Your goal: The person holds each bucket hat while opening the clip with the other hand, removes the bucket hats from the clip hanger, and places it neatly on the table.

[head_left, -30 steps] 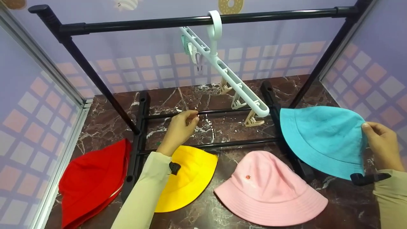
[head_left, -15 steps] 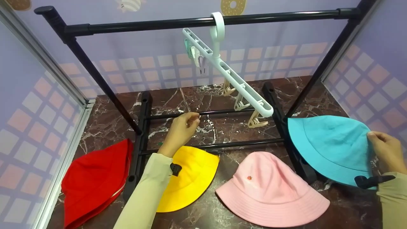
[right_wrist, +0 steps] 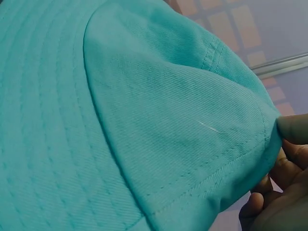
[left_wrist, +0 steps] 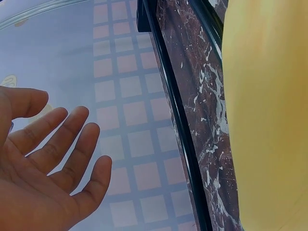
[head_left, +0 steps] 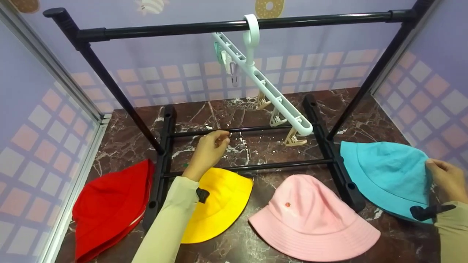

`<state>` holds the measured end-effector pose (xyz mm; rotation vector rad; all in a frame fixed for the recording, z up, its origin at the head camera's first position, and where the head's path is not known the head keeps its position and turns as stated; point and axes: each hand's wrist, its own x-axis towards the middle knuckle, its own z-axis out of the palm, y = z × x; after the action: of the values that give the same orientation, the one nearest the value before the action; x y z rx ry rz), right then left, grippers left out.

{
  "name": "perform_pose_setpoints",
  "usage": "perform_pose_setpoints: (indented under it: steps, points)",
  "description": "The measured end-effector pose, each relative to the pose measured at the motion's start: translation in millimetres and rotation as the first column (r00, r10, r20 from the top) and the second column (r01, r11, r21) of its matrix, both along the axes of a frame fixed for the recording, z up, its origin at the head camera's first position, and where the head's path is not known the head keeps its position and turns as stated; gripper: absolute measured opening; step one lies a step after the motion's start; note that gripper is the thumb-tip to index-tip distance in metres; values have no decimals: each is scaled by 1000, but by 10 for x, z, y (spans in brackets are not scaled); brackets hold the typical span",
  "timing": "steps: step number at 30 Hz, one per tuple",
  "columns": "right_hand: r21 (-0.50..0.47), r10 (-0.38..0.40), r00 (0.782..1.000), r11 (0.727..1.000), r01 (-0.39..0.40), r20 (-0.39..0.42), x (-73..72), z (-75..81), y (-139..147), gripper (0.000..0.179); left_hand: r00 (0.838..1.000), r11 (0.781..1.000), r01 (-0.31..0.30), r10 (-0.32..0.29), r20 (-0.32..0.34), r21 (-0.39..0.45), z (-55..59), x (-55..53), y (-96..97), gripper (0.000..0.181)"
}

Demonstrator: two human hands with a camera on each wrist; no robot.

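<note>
At the right of the head view my right hand [head_left: 449, 179] pinches the crown of a turquoise bucket hat [head_left: 391, 175]; the right wrist view shows thumb and fingers at the crown's edge. My left hand [head_left: 208, 151] hovers above a yellow bucket hat [head_left: 219, 204], holding nothing. Its fingers are relaxed and loosely bent in the left wrist view. A pink bucket hat [head_left: 310, 219] with a small strawberry mark lies between the yellow and turquoise ones. At the far left lies a red bucket hat [head_left: 109, 208], folded flat.
A black rack [head_left: 175, 30] stands over the dark marble surface [head_left: 204, 117], its lower bars [head_left: 285, 166] crossing behind the hats. From its top bar hangs a pale clip hanger [head_left: 278, 98] with several clothespins [head_left: 294, 138]. Patterned walls enclose the back and sides.
My right hand has moved down and slightly right, carrying the turquoise hat lower beside the rack's right foot. My left hand has barely moved; the view has shifted slightly.
</note>
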<state>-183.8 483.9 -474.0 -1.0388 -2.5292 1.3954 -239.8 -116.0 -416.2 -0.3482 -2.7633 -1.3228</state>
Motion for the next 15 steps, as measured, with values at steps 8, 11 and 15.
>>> perform_pose_setpoints:
  steps: [8, 11, 15]
  points:
    - [-21, -22, 999, 1000, 23, 38, -25, -96, 78, 62, 1000, 1000, 2, -2, -1, 13, -35, 7, -23, 33]
    - [22, 0, 998, 1000, -2, 61, -70, -243, 194, 63, 1000, 1000, -6, 6, 10, 4, -55, 6, -34, 33]
    - [76, 43, 996, 996, -49, 80, -90, -341, 254, 64, 1000, 1000, -14, 15, 24, -5, -83, 9, -55, 33]
